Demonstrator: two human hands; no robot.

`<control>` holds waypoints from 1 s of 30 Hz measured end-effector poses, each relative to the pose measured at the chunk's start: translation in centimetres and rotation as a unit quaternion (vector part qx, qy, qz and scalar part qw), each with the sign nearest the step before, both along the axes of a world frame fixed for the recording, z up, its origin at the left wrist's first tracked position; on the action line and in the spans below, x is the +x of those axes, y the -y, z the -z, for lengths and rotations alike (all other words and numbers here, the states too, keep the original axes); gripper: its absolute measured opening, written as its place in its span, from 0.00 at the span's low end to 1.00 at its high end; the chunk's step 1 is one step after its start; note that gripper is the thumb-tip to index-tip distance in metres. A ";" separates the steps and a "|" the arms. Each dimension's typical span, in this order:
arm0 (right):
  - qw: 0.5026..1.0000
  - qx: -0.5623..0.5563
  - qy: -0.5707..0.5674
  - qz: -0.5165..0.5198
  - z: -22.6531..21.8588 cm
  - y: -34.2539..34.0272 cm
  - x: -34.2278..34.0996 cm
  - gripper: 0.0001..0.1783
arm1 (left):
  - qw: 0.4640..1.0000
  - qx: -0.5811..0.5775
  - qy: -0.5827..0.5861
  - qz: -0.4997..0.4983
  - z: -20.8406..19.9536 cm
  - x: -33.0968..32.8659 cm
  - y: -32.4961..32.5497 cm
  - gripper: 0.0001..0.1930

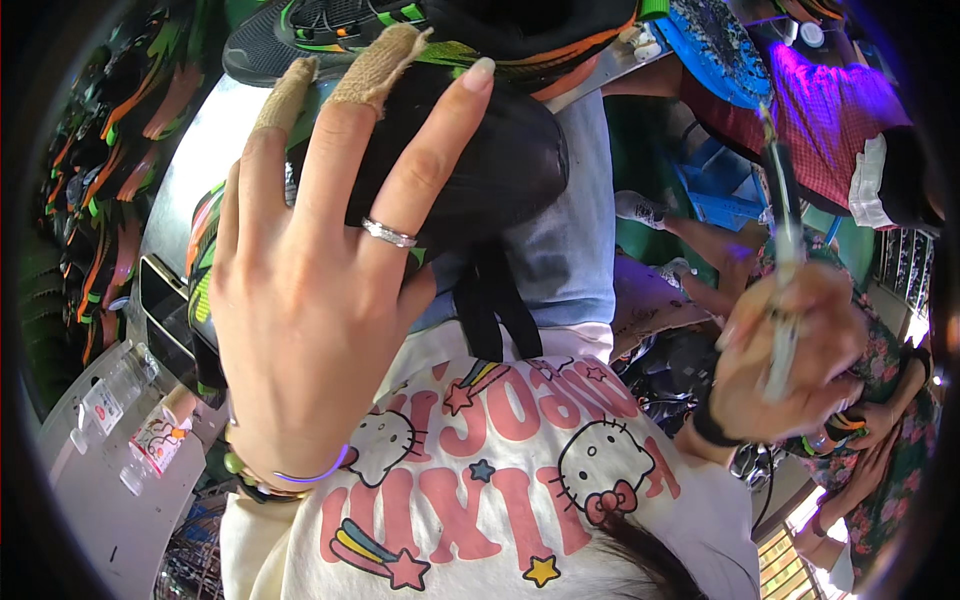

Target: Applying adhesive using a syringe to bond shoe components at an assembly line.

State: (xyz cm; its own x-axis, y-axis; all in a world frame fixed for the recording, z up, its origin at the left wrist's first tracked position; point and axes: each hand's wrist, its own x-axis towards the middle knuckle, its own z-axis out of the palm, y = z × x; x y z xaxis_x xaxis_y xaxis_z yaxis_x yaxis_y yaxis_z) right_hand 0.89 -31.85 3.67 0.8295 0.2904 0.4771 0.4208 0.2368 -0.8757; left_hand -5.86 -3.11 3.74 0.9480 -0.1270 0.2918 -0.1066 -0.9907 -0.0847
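Note:
My left hand (310, 220) is spread out over a smooth black rounded piece (515, 160), fingers stretched and apart, gripping nothing. Tan cloth covers wrap two of its fingertips, which reach the lower side of a black sports shoe (440, 40) with green and orange trim. Whether they press on the shoe I cannot tell. Part of another shoe (203, 300) shows beneath this hand. Off to the right, my right hand (800, 325) is closed around a slim brush-like tool (783, 190), tip pointing up. Motion blurs both hand and tool.
Many similar shoes (110, 210) are stacked along the left. A pale table (90, 500) holds clear plastic bottles (110, 405), with a dark phone-like object (165, 300) near it. A blue dish (710, 50) with dark residue sits at upper right. Other people (880, 440) sit close on the right.

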 end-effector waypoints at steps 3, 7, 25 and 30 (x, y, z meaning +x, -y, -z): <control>0.995 -0.010 0.070 -0.066 0.9 -1.2 -2.5 0.39 | 0.998 -0.015 -0.054 -0.035 -2.1 -0.4 1.9 0.54; 0.991 0.019 0.066 -0.117 2.0 -2.9 -3.8 0.33 | 0.996 -0.026 -0.064 -0.049 -2.0 -0.5 2.2 0.54; 0.990 -0.044 0.089 -0.099 2.7 -2.9 -2.8 0.31 | 0.995 -0.024 -0.082 -0.046 -2.2 0.1 2.9 0.54; 0.989 -0.066 0.063 -0.113 2.1 -2.8 -2.9 0.29 | 0.997 -0.029 -0.072 -0.030 -2.1 0.0 2.6 0.53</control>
